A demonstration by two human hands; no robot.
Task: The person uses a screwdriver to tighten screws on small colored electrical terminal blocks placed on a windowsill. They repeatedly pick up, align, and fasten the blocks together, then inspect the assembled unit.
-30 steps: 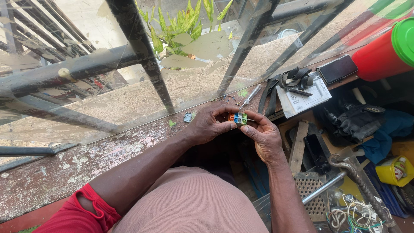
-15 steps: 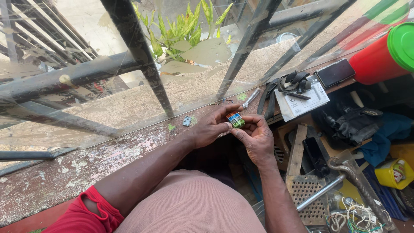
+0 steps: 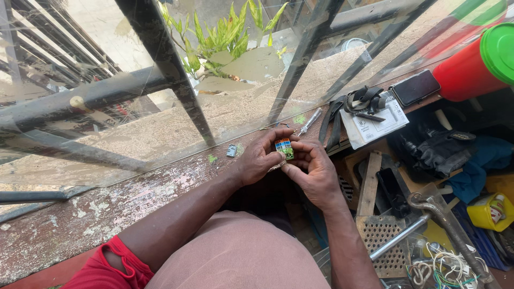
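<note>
Both hands meet at frame centre on one small colourful chip (image 3: 284, 148): the left hand (image 3: 261, 159) pinches its left edge, the right hand (image 3: 313, 168) its lower right. It stands upright, long axis pointing up-frame, equally near each.

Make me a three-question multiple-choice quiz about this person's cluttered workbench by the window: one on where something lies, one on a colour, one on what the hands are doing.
1. Where does the dark phone lie?
A. on the person's lap
B. on the ledge beside the red container
C. outside the glass

2. What colour is the red container's lid?
A. green
B. blue
C. white

3. How is the small multicoloured piece held?
A. it lies alone on the ledge
B. the right hand alone grips it
C. both hands pinch it

Answers: 1 B, it lies just left of the container. 2 A, the round cap is green. 3 C, the left hand and right fingers meet on it.
</note>
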